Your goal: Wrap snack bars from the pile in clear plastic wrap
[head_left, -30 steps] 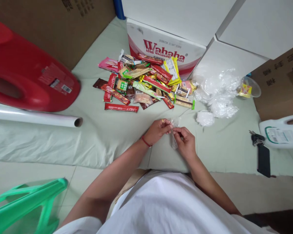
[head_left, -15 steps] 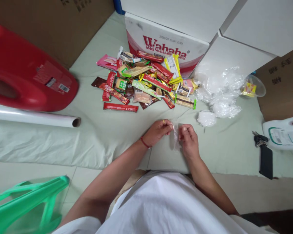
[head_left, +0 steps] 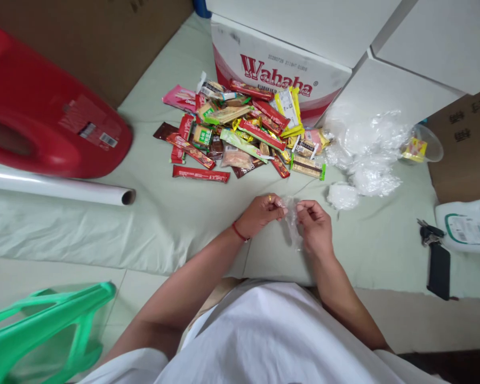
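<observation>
Clear plastic piece [head_left: 293,229]: held just above or on the tabletop [head_left: 152,229], which I cannot tell; it is stretched between the fingertips at its top and trails limply toward 6 o'clock. Clock directions below are read from it.
Left hand [head_left: 262,214]: at 9 o'clock, narrow grip, thumb and forefinger pinching the plastic's near edge.
Right hand [head_left: 317,224]: at 3 o'clock, narrow grip, thumb and forefinger closed on the opposite edge.
Change at the fingers: a second ago the fingertips met with the plastic bunched between them; now a gap parts them and the plastic spans it.
Change in view: the surroundings sit slightly differently, as the camera has shifted.
Snack pile [head_left: 242,140]: at 11 o'clock, heaped against the Wahaha carton [head_left: 260,45], which stands at 12; its arrangement matches the earlier frames.
Clear wrapping heap [head_left: 368,138]: at 2 o'clock, unchanged, one small wad [head_left: 342,196] at its near edge.
Plastic bowl [head_left: 434,143]: at 2 o'clock, just beyond the heap, a yellow packet [head_left: 415,149] showing in it.
Keys [head_left: 431,233] and black phone [head_left: 439,272]: from 3 toward 4 o'clock, beside a white bottle [head_left: 470,226].
Red bottle [head_left: 56,125]: near 10 o'clock, white roll [head_left: 64,186] at 9, both unchanged.
</observation>
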Demonstrator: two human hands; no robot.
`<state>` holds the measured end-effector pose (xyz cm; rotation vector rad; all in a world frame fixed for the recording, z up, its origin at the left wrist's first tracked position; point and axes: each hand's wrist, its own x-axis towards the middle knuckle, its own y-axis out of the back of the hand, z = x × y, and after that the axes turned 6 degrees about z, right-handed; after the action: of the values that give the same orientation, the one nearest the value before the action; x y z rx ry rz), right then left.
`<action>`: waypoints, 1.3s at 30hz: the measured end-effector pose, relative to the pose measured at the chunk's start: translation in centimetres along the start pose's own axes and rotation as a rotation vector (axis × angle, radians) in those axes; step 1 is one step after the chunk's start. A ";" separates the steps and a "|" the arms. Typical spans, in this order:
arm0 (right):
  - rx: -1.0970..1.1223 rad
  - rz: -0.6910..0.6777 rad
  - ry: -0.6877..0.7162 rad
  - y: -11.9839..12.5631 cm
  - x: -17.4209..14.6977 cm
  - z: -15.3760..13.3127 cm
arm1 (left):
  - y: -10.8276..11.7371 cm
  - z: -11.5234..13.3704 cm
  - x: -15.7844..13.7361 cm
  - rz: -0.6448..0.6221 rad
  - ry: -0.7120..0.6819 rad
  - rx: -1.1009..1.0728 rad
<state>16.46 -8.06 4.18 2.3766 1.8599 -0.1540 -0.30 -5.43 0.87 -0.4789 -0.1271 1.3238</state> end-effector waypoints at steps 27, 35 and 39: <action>0.101 -0.029 -0.275 8.6 2.0 -0.6 | 2.2 0.6 0.4 -0.097 0.088 0.104; 0.057 0.054 -0.225 7.2 1.2 0.0 | 1.9 0.6 0.3 -0.035 0.063 0.061; -0.142 -0.019 -0.233 6.3 0.3 0.2 | 1.9 0.4 0.6 -0.015 0.058 0.075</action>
<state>22.62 -9.28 4.13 2.1462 1.7256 -0.2787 -2.03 -4.44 0.31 -0.4513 -0.0326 1.2946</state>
